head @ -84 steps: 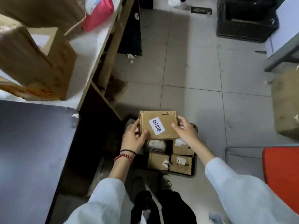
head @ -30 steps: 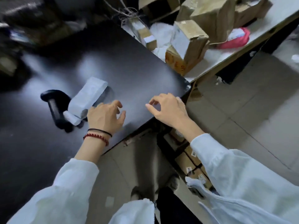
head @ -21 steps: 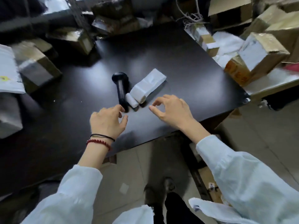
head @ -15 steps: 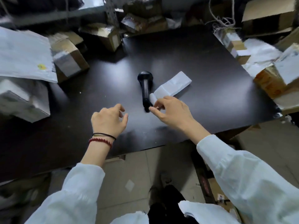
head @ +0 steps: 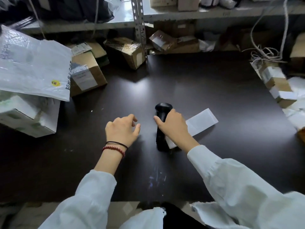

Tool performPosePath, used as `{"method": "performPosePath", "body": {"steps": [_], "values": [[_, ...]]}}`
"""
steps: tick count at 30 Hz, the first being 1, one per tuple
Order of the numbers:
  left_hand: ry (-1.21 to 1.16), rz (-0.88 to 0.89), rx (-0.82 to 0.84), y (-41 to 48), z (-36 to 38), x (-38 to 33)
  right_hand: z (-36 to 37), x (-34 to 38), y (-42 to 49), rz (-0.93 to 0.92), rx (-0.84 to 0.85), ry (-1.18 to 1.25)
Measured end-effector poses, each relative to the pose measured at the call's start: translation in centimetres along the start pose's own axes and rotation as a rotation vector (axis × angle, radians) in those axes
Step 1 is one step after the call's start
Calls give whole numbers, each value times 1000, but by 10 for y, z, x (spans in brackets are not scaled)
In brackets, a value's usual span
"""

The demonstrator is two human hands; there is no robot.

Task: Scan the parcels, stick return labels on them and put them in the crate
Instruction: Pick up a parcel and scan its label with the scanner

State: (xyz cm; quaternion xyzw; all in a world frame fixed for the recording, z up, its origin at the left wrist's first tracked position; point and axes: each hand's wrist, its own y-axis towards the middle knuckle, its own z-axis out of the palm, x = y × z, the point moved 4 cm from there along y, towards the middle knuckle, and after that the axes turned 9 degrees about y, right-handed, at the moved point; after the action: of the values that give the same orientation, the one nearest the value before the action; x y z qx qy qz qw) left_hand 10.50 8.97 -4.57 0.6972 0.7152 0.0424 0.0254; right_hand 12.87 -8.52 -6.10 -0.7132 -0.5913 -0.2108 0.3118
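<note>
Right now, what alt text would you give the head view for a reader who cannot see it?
A person's right hand grips a black barcode scanner lying on a black table, beside a white strip of labels. The left hand hangs empty, fingers loosely curled, left of it; cardboard parcels crowd the table's left.

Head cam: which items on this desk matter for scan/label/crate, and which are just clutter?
Job:
barcode scanner, gripped by right hand
label strip
cardboard parcel
white mailer bag
left hand, empty

Lying about:
tangled cables
shelf upright
</note>
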Motion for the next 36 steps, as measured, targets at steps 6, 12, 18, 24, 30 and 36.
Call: {"method": "performPosePath", "body": {"steps": [6,12,18,24,30,36], "values": [[-42,54,-4,42,15,13,16,18,37,10,-3,-4],[-29,137,12,119,24,20,31,21,77,80,-58,137],[53,181,13,214,28,30,32,28,117,75,-113,156],[65,104,-16,297,37,43,32,35,151,78,-140,122],[-41,16,1,358,27,37,37,33,161,78,-157,92],[-46,-23,87,356,32,26,38,31,163,72,-181,93]]}}
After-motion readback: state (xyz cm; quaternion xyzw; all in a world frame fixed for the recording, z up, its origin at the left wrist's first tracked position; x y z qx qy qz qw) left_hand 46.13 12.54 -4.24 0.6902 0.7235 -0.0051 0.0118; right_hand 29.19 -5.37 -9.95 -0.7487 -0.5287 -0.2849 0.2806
